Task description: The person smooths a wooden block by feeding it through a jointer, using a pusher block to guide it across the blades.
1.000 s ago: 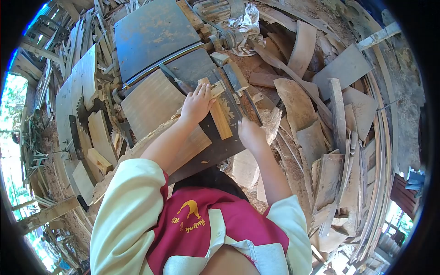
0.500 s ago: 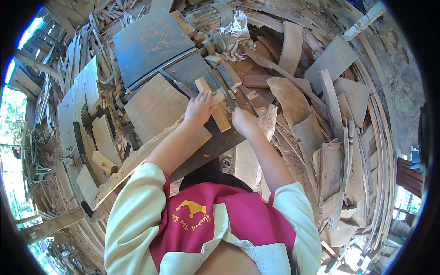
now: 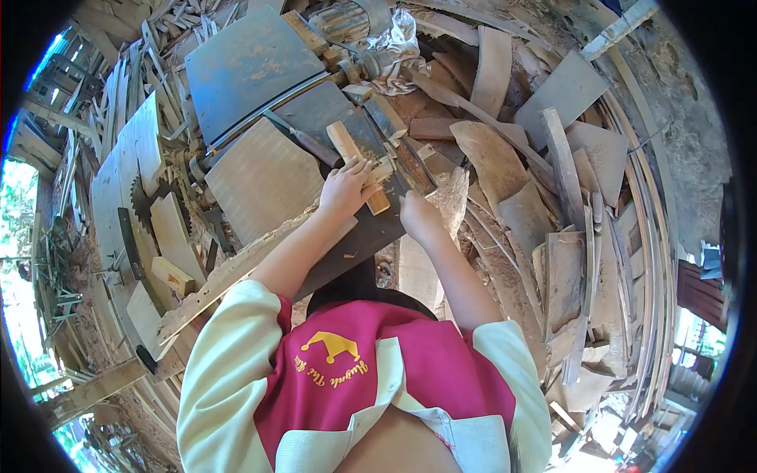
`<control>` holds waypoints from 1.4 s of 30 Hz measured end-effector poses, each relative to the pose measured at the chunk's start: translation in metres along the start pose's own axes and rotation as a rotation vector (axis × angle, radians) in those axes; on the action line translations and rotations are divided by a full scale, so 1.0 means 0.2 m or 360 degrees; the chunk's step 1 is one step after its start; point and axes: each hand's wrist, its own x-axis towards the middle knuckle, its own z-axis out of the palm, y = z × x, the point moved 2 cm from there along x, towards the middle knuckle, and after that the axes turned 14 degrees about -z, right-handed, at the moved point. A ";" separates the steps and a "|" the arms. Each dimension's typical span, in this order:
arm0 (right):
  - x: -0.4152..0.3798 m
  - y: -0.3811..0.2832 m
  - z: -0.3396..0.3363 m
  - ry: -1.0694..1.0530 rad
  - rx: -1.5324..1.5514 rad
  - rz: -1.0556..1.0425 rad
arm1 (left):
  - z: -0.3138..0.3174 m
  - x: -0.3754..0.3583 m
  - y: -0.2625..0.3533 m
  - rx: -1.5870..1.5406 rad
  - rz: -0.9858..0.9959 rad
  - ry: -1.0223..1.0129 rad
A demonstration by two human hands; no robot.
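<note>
My left hand (image 3: 345,190) is closed over a light wooden block (image 3: 344,142) on the dark metal machine table (image 3: 356,251). A smaller pale wood piece (image 3: 384,168) sticks out crosswise beyond its fingertips, with sawdust around it. Just right of the block's near end, my right hand (image 3: 421,218) is curled into a fist. Whatever it holds, if anything, is hidden. Behind the left hand lies a tool with a dark brown handle (image 3: 315,147) and a thin greenish metal end.
A broad wooden board (image 3: 264,181) lies left of my left hand. Further left stands a toothed circular saw blade (image 3: 142,206) beside another wood block (image 3: 173,275). A motor (image 3: 343,21) sits at the back. Offcuts (image 3: 493,162) are heaped on the right.
The view has shifted slightly. My right hand has drawn back a little toward my body. My left hand stays on the block and covers a bit more of it.
</note>
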 end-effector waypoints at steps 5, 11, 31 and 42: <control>0.22 0.00 0.00 0.0023 -0.0012 -0.0111 | 0.02 0.01 -0.01 -0.0040 0.0008 0.0031; 0.32 0.02 0.04 0.0135 0.0050 -0.0190 | 0.03 0.06 -0.03 -0.0036 -0.0008 0.0105; -0.30 0.04 -0.17 -0.0231 -0.0032 -0.0070 | 0.05 0.02 0.00 0.0061 0.0010 0.0137; 0.10 0.03 -0.07 -0.0133 -0.0022 -0.0171 | 0.04 0.01 0.01 0.0016 -0.0032 0.0089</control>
